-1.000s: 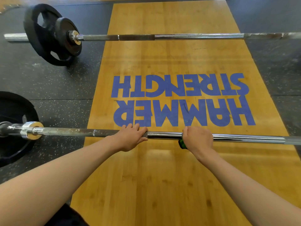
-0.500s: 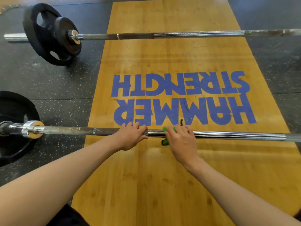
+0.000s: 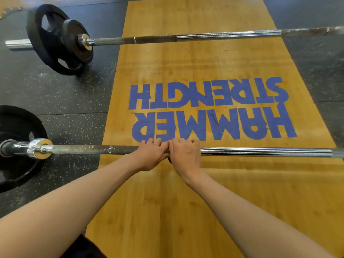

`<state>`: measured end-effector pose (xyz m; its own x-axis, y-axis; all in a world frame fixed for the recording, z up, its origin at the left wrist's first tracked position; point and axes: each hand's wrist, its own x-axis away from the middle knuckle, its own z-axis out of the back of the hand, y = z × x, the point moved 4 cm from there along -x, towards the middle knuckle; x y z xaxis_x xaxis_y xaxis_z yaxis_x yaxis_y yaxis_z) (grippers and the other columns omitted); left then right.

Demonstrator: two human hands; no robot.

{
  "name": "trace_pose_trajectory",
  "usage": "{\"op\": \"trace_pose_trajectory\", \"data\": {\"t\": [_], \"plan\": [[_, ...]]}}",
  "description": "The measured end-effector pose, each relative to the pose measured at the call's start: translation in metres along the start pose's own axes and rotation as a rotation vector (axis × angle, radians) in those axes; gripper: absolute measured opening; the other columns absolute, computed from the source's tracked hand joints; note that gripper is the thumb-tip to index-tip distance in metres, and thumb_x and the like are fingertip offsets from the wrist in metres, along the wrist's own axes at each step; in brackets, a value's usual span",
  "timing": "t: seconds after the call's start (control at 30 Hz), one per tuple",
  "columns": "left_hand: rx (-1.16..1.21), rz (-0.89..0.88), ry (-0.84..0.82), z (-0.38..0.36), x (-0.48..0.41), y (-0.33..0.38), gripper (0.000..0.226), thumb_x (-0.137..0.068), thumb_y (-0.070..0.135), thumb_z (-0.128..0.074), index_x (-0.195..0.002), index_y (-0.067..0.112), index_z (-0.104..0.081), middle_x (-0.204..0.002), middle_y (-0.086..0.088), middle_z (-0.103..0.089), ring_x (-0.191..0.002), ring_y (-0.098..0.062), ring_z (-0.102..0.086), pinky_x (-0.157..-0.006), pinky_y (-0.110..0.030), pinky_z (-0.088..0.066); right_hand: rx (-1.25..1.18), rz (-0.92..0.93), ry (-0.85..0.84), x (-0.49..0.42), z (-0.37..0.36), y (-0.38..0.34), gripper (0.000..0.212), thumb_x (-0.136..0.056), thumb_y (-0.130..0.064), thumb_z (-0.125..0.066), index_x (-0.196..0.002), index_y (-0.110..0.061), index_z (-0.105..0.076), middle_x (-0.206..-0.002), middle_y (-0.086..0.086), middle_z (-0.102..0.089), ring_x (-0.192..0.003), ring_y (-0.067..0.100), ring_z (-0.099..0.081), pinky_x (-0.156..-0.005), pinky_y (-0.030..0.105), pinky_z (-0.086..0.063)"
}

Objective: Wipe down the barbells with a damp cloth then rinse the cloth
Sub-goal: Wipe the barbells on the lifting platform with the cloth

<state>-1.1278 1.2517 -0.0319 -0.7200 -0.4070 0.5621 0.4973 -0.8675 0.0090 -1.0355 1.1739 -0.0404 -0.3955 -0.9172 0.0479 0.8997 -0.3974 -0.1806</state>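
Right now the left hand (image 3: 151,155) and the right hand (image 3: 186,155) sit side by side, touching, on the shaft of the long steel near barbell (image 3: 260,151). Each grip is closed over the shaft, fingers curled across its top. A dark scrap of cloth (image 3: 169,161) pokes out below the right palm. The rest is hidden, so I judge the cloth is wrapped round the shaft under that hand.

Left of the hands the shaft is dull, knurled and flecked with pale residue as far as the chrome collar (image 3: 40,148) and the black rubber plate (image 3: 18,123). To the right it shines. The bar lies across a honey-coloured wooden platform (image 3: 186,211) with blue lettering, set in black speckled rubber floor (image 3: 65,94).

To wipe well, the left hand should brace the bar against rolling while the right squeezes the cloth all the way round and draws long, twisting strokes. The grimy left stretch likely needs firmer passes.

The far barbell (image 3: 223,35), lying well apart beyond the lettering, looks patchy too.
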Motion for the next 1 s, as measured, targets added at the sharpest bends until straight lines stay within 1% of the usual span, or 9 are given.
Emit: {"op": "trace_pose_trajectory", "data": {"t": [0.13,0.23,0.3,0.43,0.5,0.63,0.8,0.9,1.0], "plan": [[-0.018,0.007,0.008,-0.003,-0.002,-0.001,0.048,-0.106,0.052,-0.022,-0.136,0.017,-0.036,-0.124,-0.006,-0.046,-0.104,-0.025,-0.046,-0.088,-0.039,-0.038,0.068,0.213,0.175,0.027,-0.009,0.048,0.028,-0.106,-0.039,-0.043,-0.118,-0.023,-0.064,-0.097,0.000,-0.066,-0.087,0.026,-0.060,-0.086,0.040,-0.043],[-0.015,0.016,0.014,-0.005,-0.002,-0.002,0.047,-0.106,0.052,-0.023,-0.131,0.017,-0.039,-0.121,-0.004,-0.047,-0.098,-0.021,-0.042,-0.089,-0.037,-0.039,0.071,0.055,0.153,0.028,0.008,0.084,0.035,-0.106,-0.031,-0.035,-0.090,-0.021,-0.063,-0.077,-0.002,-0.061,-0.074,0.025,-0.057,-0.080,0.040,-0.040],[-0.014,0.016,0.020,-0.005,-0.002,-0.001,0.046,-0.106,0.052,-0.023,-0.130,0.016,-0.039,-0.121,-0.004,-0.047,-0.097,-0.021,-0.041,-0.090,-0.038,-0.039,0.086,-0.110,0.021,0.019,0.018,0.100,0.039,-0.102,-0.024,-0.028,-0.072,-0.019,-0.053,-0.063,-0.003,-0.052,-0.061,0.025,-0.052,-0.074,0.039,-0.038],[-0.014,0.018,0.009,-0.001,-0.002,0.000,0.046,-0.106,0.051,-0.023,-0.130,0.015,-0.039,-0.122,-0.005,-0.047,-0.095,-0.020,-0.038,-0.088,-0.037,-0.038,0.131,-0.243,-0.328,-0.010,0.025,0.078,0.029,-0.094,-0.005,-0.036,-0.069,-0.015,-0.050,-0.067,-0.001,-0.048,-0.057,0.020,-0.043,-0.060,0.029,-0.033],[-0.019,0.026,0.000,0.000,-0.002,0.000,0.045,-0.106,0.050,-0.024,-0.129,0.014,-0.039,-0.122,-0.006,-0.046,-0.095,-0.020,-0.037,-0.087,-0.037,-0.036,0.105,-0.178,-0.377,-0.021,0.024,0.040,0.031,-0.094,-0.006,-0.038,-0.067,-0.017,-0.047,-0.071,-0.001,-0.049,-0.065,0.022,-0.048,-0.062,0.028,-0.036],[0.008,0.037,-0.009,0.001,-0.001,0.000,0.043,-0.108,0.045,-0.023,-0.134,0.013,-0.037,-0.126,-0.007,-0.044,-0.095,-0.021,-0.033,-0.091,-0.040,-0.037,0.058,-0.023,-0.208,-0.014,0.013,-0.012,0.033,-0.103,-0.017,-0.042,-0.071,-0.021,-0.047,-0.063,-0.005,-0.046,-0.065,0.022,-0.049,-0.088,0.040,-0.043],[-0.006,0.032,-0.037,0.003,-0.001,0.001,0.047,-0.106,0.051,-0.024,-0.129,0.013,-0.040,-0.124,-0.007,-0.045,-0.103,-0.024,-0.042,-0.093,-0.041,-0.038,0.037,0.176,0.081,0.022,0.000,0.044,0.028,-0.106,-0.033,-0.038,-0.104,-0.022,-0.064,-0.088,0.000,-0.069,-0.081,0.026,-0.064,-0.098,0.045,-0.043],[-0.003,0.016,-0.054,0.003,-0.002,-0.001,0.047,-0.106,0.051,-0.024,-0.130,0.013,-0.039,-0.124,-0.006,-0.044,-0.100,-0.022,-0.039,-0.096,-0.042,-0.039,0.069,0.034,0.106,0.032,0.017,0.106,0.030,-0.103,-0.028,-0.038,-0.087,-0.021,-0.062,-0.076,-0.003,-0.065,-0.072,0.025,-0.062,-0.096,0.045,-0.041],[-0.019,0.006,-0.051,0.003,-0.002,0.000,0.047,-0.106,0.051,-0.024,-0.131,0.014,-0.038,-0.124,-0.006,-0.044,-0.102,-0.023,-0.041,-0.097,-0.043,-0.040,0.107,-0.236,-0.026,0.028,0.033,0.145,0.043,-0.101,-0.026,-0.029,-0.065,-0.020,-0.051,-0.058,-0.007,-0.052,-0.056,0.019,-0.052,-0.100,0.046,-0.040]]}}
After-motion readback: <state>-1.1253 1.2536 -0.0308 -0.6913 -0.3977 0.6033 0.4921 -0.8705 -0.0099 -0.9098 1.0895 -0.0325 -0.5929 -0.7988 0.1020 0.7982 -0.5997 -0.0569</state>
